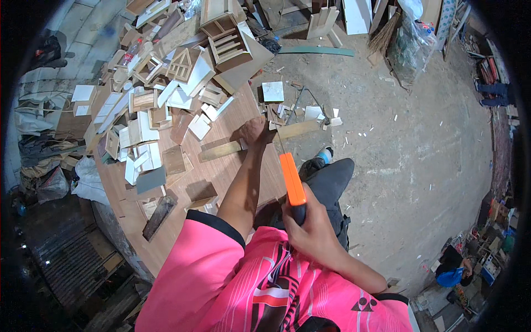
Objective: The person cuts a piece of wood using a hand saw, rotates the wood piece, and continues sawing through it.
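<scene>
My left hand [254, 130] presses down at the table's right edge, its fingers closed around a pale wooden strip [222, 151]. The strip seems to run under my wrist and stick out past the edge over the floor. In my right hand [312, 224] is the orange and black handle of a hand saw [292, 180], gripped close to my body. Its thin blade points away from me and meets the strip just right of my left hand. The blade shows edge-on, so how deep it sits in the wood cannot be made out.
Small wooden boxes, frames and white offcuts pile up on the brown tabletop [221, 119]. A dark wood block [160, 218] lies near its left side. White scraps and a white square box [272, 92] are on the concrete floor. A broom [385, 34] leans at the back.
</scene>
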### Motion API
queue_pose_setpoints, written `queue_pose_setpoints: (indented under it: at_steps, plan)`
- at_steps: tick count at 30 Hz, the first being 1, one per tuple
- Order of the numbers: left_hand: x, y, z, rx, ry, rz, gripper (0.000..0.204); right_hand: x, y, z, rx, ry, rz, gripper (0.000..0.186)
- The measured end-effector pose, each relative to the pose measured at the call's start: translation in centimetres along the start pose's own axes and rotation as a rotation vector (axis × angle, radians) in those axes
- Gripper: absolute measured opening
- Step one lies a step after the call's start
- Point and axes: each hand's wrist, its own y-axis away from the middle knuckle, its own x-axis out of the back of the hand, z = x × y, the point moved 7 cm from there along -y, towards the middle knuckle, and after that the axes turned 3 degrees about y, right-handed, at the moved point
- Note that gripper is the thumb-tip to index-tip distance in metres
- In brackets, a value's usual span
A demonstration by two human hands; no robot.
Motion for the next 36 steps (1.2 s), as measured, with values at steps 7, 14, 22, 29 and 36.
queue_pose_setpoints:
  at_steps: [7,14,22,29,36]
  plan:
    - [-0.3,0.2,0.9,-0.173,0.15,0.058,0.031,-0.8,-4.8,10.2,0.075,0.1,0.097,0.017]
    - [-1.1,-0.5,-0.6,-0.099,0.079,0.136,0.033,-1.3,-3.4,8.0,0.096,0.039,0.182,0.02]
    - [-0.8,-1.0,-1.5,-0.185,0.003,0.142,0.034,-0.6,-3.0,7.4,0.076,0.088,0.157,0.016]
    - [-0.7,-0.5,-0.6,0.045,0.088,0.092,0.031,-2.4,-5.4,9.3,0.059,0.109,0.116,0.028]
    - [0.1,-0.7,-1.6,-0.137,0.127,0.124,0.039,-1.3,-2.9,7.8,0.102,0.097,0.154,0.026]
